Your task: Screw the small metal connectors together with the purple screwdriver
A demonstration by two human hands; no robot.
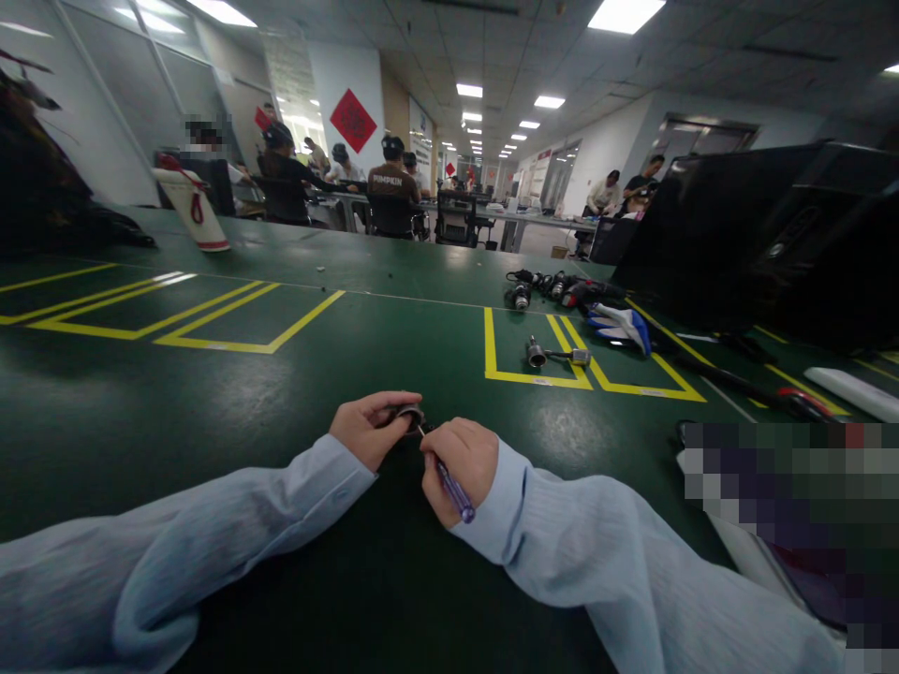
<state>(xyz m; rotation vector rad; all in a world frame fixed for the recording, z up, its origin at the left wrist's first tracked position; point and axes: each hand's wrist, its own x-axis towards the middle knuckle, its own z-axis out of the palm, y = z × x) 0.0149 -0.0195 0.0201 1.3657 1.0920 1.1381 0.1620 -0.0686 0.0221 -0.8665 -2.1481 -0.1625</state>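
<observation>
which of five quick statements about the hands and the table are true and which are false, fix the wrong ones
1. The right hand holds a purple-handled tool. True.
2. The left hand holds nothing. False: the left hand holds a small metal part.
3. A blue and white glove lies to the right of both hands. True.
4. The white container stands to the right of both hands. False: the white container stands to their left.
5. Yellow tape marks outlines on the green table. True.
</observation>
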